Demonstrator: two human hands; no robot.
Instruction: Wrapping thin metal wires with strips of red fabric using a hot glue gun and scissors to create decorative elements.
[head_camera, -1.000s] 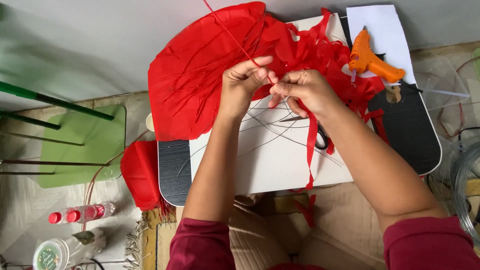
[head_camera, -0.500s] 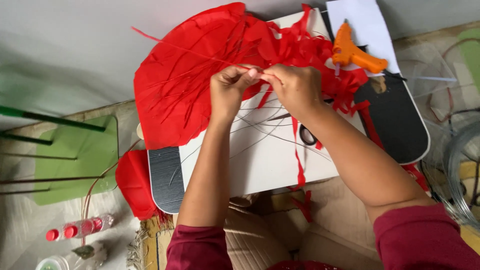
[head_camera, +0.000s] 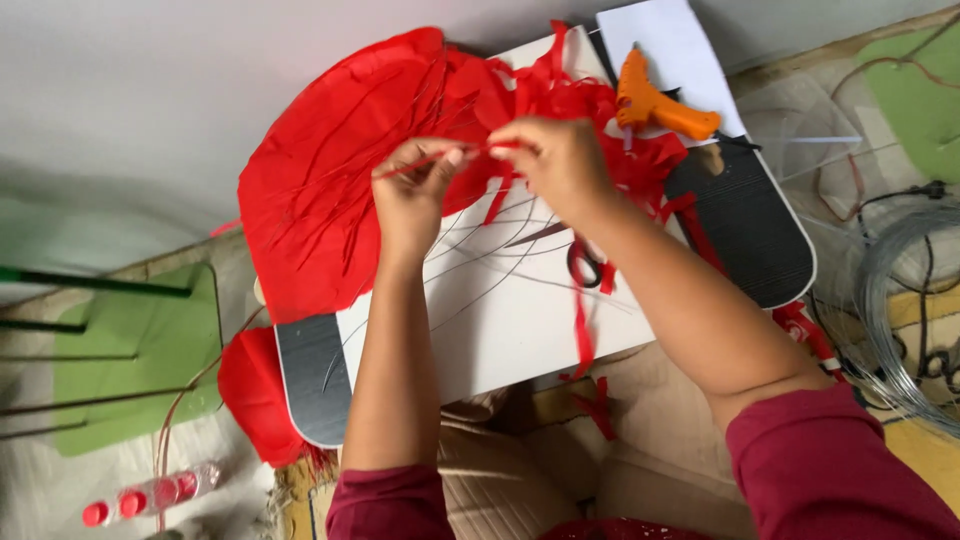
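Red crepe paper (head_camera: 330, 210) and red paper strips (head_camera: 580, 100) on a white board (head_camera: 500, 330). Orange glue gun (head_camera: 655, 105); green sheet (head_camera: 140, 360). Maroon sleeves (head_camera: 840, 470).

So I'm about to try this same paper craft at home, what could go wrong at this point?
The thin red strip pinched between the left hand and right hand looks delicate; pulling hard could tear it. The scissors lie under the right forearm, partly hidden by red shreds, so a wrist might catch the blades. The orange glue gun sits on the paper scraps; if hot, it might scorch them.
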